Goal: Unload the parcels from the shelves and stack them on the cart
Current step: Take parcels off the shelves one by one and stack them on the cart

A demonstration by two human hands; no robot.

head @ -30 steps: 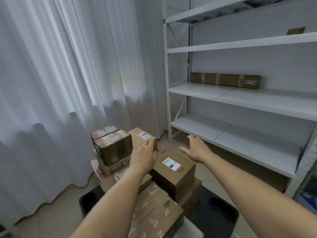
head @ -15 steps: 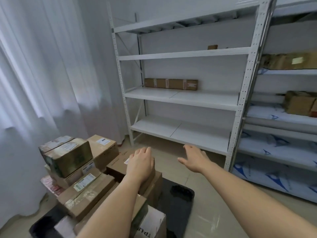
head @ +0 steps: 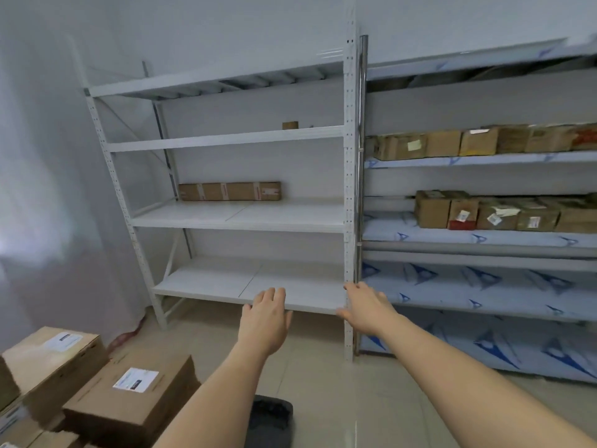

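Observation:
Both arms reach forward with nothing in them. My left hand (head: 265,318) is open, fingers apart, in front of the white shelf unit's (head: 239,215) lowest board. My right hand (head: 366,306) is open too, level with the unit's right upright. A long flat brown parcel (head: 229,191) lies at the back of the middle shelf, and a small brown box (head: 289,125) stands on the shelf above. Stacked cardboard parcels (head: 129,396) with white labels fill the bottom left, with the cart's dark corner (head: 271,418) showing beside them.
A second shelf unit (head: 478,240) on the right carries rows of cardboard boxes (head: 478,143) on two levels; its lower boards are wrapped in blue-printed film. White curtain (head: 48,195) hangs on the left. Pale tiled floor (head: 323,376) lies between the cart and the shelves.
The view has swung right and up, away from the stacked parcels toward the shelves. My left hand has come off the top parcel, and both hands now reach out toward the shelving.

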